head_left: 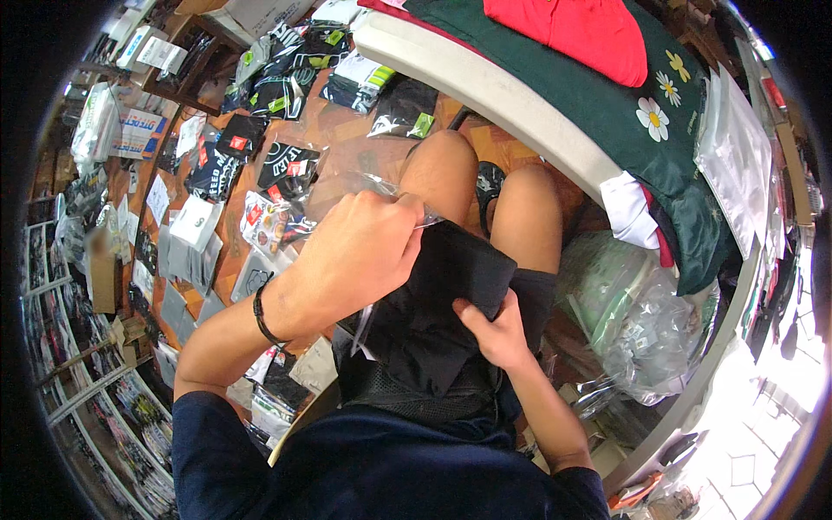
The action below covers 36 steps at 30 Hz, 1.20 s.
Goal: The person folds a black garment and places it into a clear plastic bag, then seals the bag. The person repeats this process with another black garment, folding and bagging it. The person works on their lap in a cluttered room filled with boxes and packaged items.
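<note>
A folded black garment [458, 266] lies over my lap. My right hand [497, 325] grips its near right edge, thumb on top and fingers beneath. My left hand [364, 244], with a dark cord bracelet on the wrist, is closed on the edge of a clear plastic bag [374, 182] at the garment's upper left. Part of the bag spreads away to the left of my knees, and its far end is hard to make out. How far the garment sits inside the bag I cannot tell.
Bagged folded garments [279, 84] cover much of the wooden floor [335, 140] at left. A white-edged table [494, 78] bears a green cloth [585, 97] and a red garment [572, 32]. Clear plastic bags [734, 149] lie at its right end. A large plastic sack [643, 325] stands below.
</note>
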### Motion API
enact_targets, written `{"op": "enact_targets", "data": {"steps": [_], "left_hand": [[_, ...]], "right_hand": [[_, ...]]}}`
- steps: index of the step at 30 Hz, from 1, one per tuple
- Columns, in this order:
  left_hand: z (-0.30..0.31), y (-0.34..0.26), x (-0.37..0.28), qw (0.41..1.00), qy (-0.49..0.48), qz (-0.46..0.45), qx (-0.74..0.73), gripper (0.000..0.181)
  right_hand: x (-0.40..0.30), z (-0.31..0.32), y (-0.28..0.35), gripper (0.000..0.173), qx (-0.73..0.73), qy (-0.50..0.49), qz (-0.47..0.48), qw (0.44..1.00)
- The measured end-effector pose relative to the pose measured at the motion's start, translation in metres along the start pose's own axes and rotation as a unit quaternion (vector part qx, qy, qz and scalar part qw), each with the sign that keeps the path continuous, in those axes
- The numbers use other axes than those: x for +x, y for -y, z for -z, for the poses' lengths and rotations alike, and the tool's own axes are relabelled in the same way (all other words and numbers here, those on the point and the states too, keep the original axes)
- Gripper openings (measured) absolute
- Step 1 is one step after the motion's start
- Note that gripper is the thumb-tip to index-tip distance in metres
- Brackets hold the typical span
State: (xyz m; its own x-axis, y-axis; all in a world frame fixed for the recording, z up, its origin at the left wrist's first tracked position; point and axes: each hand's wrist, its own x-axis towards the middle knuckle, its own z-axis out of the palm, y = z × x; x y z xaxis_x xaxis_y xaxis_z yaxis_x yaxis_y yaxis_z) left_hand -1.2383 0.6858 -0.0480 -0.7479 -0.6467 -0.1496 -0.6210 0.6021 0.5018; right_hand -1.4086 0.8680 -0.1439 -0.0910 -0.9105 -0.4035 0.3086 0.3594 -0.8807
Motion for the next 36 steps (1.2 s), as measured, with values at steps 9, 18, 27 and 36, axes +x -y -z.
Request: {"op": "enact_targets", "data": {"steps": [9,18,27,36], "left_hand": [[-0.029,-0.019,-0.015,0.985,-0.131,-0.04,-0.102,0.016],[-0.044,-0.017,-0.028,0.976,-0.163,-0.082,-0.119,0.028],[-0.069,-0.007,-0.133,0.964,-0.196,0.176,-0.046,0.122],[-0.112,-0.009,-0.15,0.805,-0.32,0.277,-0.416,0.079]], "right_hand": [[0.022,-0.026,-0.004,0.036,-0.265,0.01,0.197,0.944],[0.05,-0.018,0.018,0.078,-0.118,-0.048,0.293,0.947],[0.055,-0.013,0.025,0.041,-0.265,-0.119,0.208,0.934],[0.022,-0.04,0.026,0.039,-0.211,-0.147,0.234,0.938]]}}
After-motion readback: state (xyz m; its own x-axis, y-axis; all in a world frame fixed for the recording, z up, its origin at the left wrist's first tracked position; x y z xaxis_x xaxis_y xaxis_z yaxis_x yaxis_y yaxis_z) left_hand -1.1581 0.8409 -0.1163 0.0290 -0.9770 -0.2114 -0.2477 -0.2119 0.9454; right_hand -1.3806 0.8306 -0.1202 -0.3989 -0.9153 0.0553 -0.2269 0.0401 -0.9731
